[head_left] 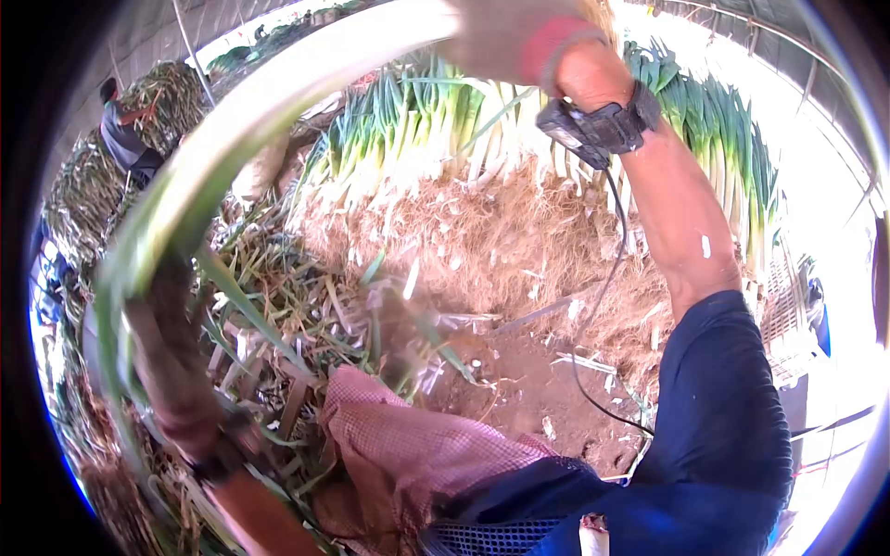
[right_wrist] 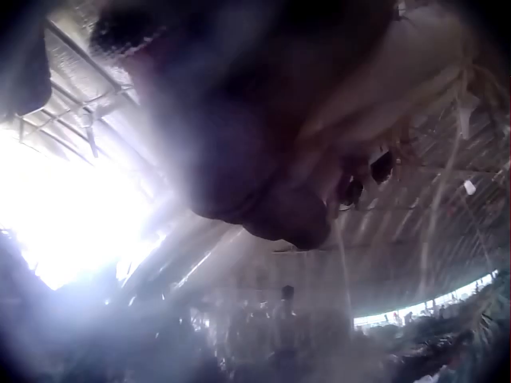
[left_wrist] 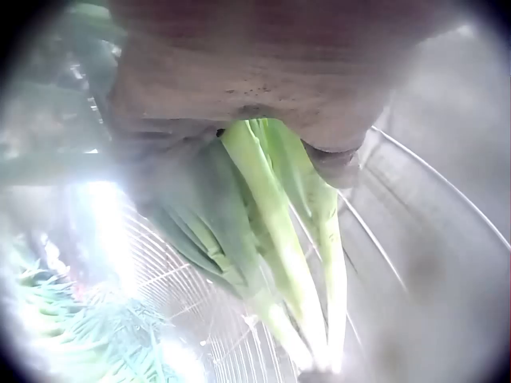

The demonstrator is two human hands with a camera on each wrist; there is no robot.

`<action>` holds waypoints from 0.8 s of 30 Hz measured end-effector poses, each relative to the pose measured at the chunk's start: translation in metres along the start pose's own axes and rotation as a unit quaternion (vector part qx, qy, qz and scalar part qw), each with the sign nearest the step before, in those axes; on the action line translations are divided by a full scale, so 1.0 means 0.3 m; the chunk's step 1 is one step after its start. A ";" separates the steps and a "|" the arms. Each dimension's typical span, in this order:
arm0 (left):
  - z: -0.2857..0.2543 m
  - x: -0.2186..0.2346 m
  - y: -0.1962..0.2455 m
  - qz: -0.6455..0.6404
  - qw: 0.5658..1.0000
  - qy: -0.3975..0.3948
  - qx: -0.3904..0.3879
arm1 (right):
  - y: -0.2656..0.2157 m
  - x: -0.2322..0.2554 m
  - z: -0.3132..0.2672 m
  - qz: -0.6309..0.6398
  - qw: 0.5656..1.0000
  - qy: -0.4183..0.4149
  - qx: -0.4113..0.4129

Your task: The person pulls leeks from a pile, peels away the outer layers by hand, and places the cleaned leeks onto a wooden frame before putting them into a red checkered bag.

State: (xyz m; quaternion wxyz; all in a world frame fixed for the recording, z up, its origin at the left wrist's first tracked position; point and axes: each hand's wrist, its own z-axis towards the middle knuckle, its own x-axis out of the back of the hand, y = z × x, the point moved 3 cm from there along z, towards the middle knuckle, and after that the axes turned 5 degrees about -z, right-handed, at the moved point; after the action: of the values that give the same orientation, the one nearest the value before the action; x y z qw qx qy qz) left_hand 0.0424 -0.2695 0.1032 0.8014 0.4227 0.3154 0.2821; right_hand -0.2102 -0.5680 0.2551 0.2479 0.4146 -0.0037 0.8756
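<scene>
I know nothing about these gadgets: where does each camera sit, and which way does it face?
Head: worn on the head, facing forward and down at the standing green onions; both forearms, left hand and right hand show.
Left wrist: faces past the left hand to the held green onions and ribbed roof.
Right wrist: faces past the dark, blurred right hand toward the roof.
Shared: head and left wrist both show the left hand and held green onions.

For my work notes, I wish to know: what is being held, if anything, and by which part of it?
Leeks: the left hand holds them by the green leaves, the right hand by the white root end.
</scene>
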 end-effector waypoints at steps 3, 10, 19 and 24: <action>0.241 -0.214 0.106 0.022 0.987 -0.137 -0.083 | 0.454 -0.276 0.011 -0.087 0.972 -0.083 -0.203; -0.177 -0.025 -0.311 -0.057 0.982 -0.123 0.134 | 1.239 -1.038 -0.636 0.435 0.817 -0.084 -0.370; -0.901 0.778 -0.458 0.453 0.802 0.111 0.373 | 1.206 -1.256 -0.813 0.435 0.651 -0.155 -0.603; -1.163 1.005 -0.504 0.492 0.826 0.122 0.247 | 1.343 -1.396 -0.905 0.496 0.700 -0.089 -0.506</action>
State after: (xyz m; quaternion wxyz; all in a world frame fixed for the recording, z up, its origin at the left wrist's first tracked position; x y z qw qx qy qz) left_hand 0.0045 0.0485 -0.2615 0.3806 0.6675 0.2198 0.6010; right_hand -0.3596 -1.0443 -0.1477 -0.0515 0.2407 -0.6733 0.6972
